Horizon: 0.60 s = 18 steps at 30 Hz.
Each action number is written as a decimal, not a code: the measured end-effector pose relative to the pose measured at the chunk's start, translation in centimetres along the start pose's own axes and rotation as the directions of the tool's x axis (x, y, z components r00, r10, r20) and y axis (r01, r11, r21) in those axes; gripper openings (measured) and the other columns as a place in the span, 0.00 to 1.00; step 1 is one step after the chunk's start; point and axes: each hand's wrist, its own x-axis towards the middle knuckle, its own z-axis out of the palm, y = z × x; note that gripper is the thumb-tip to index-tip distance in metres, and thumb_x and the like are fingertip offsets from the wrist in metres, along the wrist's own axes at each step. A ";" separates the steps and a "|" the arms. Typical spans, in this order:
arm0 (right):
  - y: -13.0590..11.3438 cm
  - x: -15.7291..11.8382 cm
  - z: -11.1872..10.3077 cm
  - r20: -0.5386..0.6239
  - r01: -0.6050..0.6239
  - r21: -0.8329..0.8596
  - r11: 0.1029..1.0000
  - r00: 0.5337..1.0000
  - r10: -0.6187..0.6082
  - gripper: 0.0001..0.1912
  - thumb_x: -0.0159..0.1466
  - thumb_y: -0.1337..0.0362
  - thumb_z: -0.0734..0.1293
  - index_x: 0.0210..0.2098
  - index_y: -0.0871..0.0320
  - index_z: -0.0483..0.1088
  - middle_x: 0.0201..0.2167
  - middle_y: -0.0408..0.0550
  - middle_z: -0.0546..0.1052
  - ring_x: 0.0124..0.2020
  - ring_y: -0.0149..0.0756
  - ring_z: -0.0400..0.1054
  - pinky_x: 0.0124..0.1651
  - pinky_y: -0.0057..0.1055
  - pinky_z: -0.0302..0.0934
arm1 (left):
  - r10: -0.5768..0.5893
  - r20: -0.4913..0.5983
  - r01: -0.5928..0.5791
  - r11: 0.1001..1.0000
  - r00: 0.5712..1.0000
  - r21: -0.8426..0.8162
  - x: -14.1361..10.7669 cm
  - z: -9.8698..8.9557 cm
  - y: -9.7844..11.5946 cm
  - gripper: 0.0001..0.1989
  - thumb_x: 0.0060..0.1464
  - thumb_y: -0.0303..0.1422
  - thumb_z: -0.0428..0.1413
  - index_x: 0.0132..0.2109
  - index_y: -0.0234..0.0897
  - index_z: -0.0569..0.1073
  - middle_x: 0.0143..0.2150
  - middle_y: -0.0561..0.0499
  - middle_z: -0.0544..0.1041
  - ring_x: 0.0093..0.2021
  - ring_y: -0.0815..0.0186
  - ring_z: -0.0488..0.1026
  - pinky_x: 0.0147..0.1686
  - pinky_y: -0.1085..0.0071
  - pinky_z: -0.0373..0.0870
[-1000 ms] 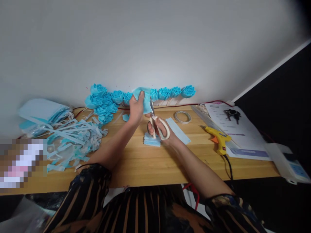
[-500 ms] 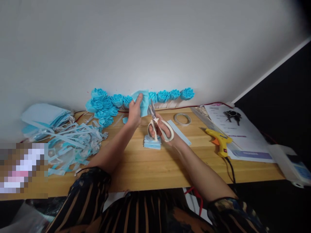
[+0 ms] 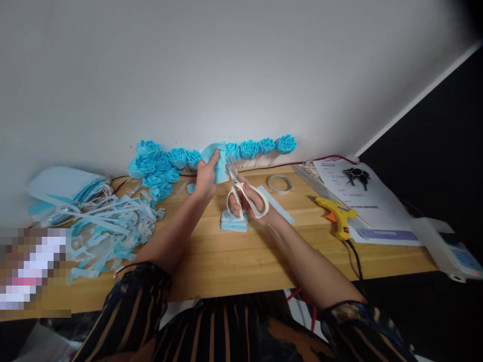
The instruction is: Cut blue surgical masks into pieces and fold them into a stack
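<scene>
- The left hand (image 3: 206, 178) pinches a thin, light-blue fabric sheet (image 3: 221, 173) above the wooden counter (image 3: 199, 261)
- The right hand (image 3: 253, 195) grips white-handled metal scissors (image 3: 236, 183), blades parted near the sheet's edge

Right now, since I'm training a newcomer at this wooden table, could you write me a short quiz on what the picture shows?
1. Which hand holds the scissors?
2. True or false: in the picture, the yellow glue gun lies to the right of the ring-shaped roll.
3. Fill in the blank: the keys rest on a ____.

Key:
1. The right hand.
2. True.
3. Printed sheet.
</scene>
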 end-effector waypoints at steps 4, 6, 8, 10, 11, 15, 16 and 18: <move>0.1 0.0 -0.2 0.050 -0.027 0.042 0.999 0.998 0.025 0.28 0.63 0.40 0.67 0.54 0.52 0.65 0.26 0.40 0.72 0.21 0.31 0.63 0.24 0.29 0.59 | 0.017 -0.021 -0.017 0.999 1.000 0.028 0.3 -0.3 0.0 0.21 0.40 0.46 0.71 0.32 0.38 0.74 0.31 0.53 0.79 0.38 0.63 0.78 0.44 0.69 0.73; 0.1 0.0 -0.2 0.055 -0.040 0.042 0.998 0.998 0.037 0.27 0.64 0.41 0.67 0.54 0.52 0.65 0.25 0.39 0.72 0.20 0.30 0.63 0.24 0.28 0.59 | 0.036 -0.052 -0.034 0.999 0.998 0.036 0.5 -0.5 0.1 0.20 0.42 0.46 0.71 0.31 0.38 0.73 0.30 0.54 0.78 0.37 0.64 0.77 0.42 0.70 0.73; 0.2 -0.1 -0.1 0.062 -0.048 0.032 0.998 0.997 0.046 0.27 0.64 0.42 0.67 0.54 0.52 0.65 0.24 0.38 0.72 0.20 0.30 0.63 0.24 0.28 0.59 | 0.045 -0.074 -0.042 0.998 0.996 0.048 0.8 -0.7 0.2 0.19 0.44 0.46 0.70 0.29 0.38 0.72 0.28 0.54 0.76 0.36 0.66 0.77 0.40 0.71 0.72; 0.2 -0.1 0.0 0.065 -0.044 0.022 0.999 0.997 0.042 0.28 0.64 0.42 0.67 0.55 0.53 0.65 0.23 0.38 0.71 0.20 0.31 0.62 0.23 0.28 0.58 | 0.043 -0.080 -0.038 0.997 0.996 0.063 1.0 -0.8 0.4 0.19 0.45 0.45 0.69 0.28 0.38 0.71 0.26 0.55 0.75 0.35 0.67 0.76 0.38 0.72 0.71; 0.2 -0.2 0.0 0.062 -0.041 0.019 0.999 0.997 0.040 0.28 0.63 0.42 0.67 0.55 0.53 0.65 0.23 0.38 0.71 0.20 0.31 0.62 0.23 0.28 0.58 | 0.040 -0.077 -0.035 0.997 0.996 0.067 1.1 -0.8 0.5 0.18 0.46 0.45 0.69 0.28 0.38 0.71 0.25 0.55 0.75 0.33 0.67 0.76 0.38 0.72 0.71; 0.0 -0.2 0.1 0.044 -0.053 0.015 0.998 0.998 0.052 0.31 0.62 0.41 0.68 0.56 0.52 0.64 0.24 0.38 0.72 0.20 0.30 0.63 0.23 0.28 0.59 | 0.014 -0.053 -0.011 0.999 0.998 0.049 0.8 -0.6 0.4 0.19 0.46 0.45 0.69 0.27 0.37 0.70 0.23 0.57 0.73 0.27 0.70 0.72 0.33 0.74 0.70; -0.1 -0.2 0.2 0.043 -0.055 0.012 0.998 0.998 0.054 0.31 0.62 0.40 0.68 0.56 0.52 0.64 0.24 0.38 0.72 0.20 0.30 0.63 0.23 0.28 0.59 | 0.001 -0.045 0.001 0.999 0.999 0.037 0.7 -0.5 0.4 0.20 0.46 0.45 0.69 0.27 0.37 0.70 0.22 0.57 0.72 0.26 0.70 0.72 0.32 0.74 0.70; -0.3 -0.2 0.2 0.047 -0.052 0.002 0.999 0.998 0.052 0.31 0.62 0.40 0.68 0.56 0.53 0.65 0.24 0.39 0.72 0.20 0.30 0.62 0.24 0.28 0.58 | -0.041 -0.039 0.041 0.999 0.998 0.010 0.5 -0.4 0.4 0.20 0.47 0.46 0.69 0.29 0.37 0.72 0.23 0.56 0.73 0.27 0.70 0.73 0.32 0.74 0.70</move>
